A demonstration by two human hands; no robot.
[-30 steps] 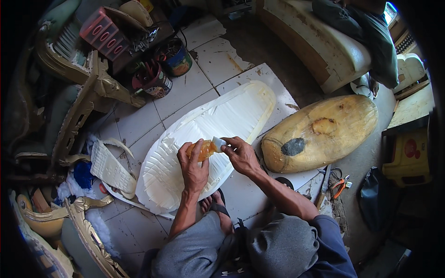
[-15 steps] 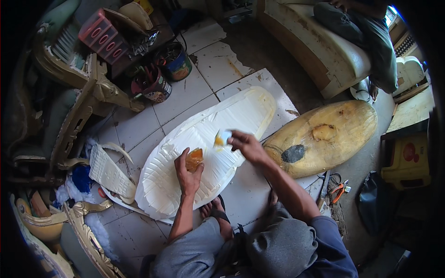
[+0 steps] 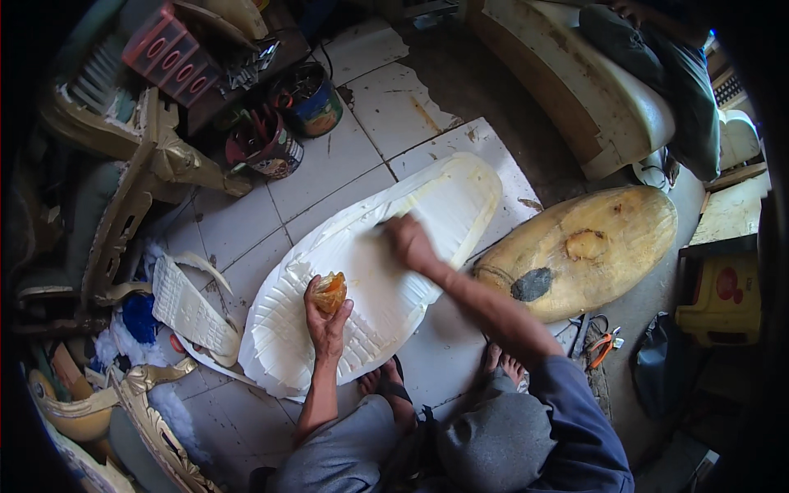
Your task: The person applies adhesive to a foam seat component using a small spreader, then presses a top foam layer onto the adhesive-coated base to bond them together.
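Observation:
My left hand (image 3: 327, 316) grips a crinkled container of amber glue (image 3: 329, 287) above the left part of a long, white, oval padded piece (image 3: 456, 185) with pleated edges. My right hand (image 3: 408, 242), smeared by motion, is over the middle of that white piece, its fingers bent round something I cannot make out. Beside the white piece on the right lies a worn yellowish oval form (image 3: 616, 246) with a dark patch. My bare feet in sandals show below the white piece.
Carved chair frames (image 3: 123, 214), tins of tools (image 3: 267, 152), a pink drawer box (image 3: 168, 62) and foam scraps (image 3: 193, 304) crowd the left. A co-worker's legs (image 3: 682, 107) hang by an upholstered piece (image 3: 592, 107). Pliers (image 3: 602, 349) and a yellow case (image 3: 717, 304) lie right.
My hands have moved apart. The right took the pale tool out of the amber container and swept it up over the white piece; the left moved left and down with the container.

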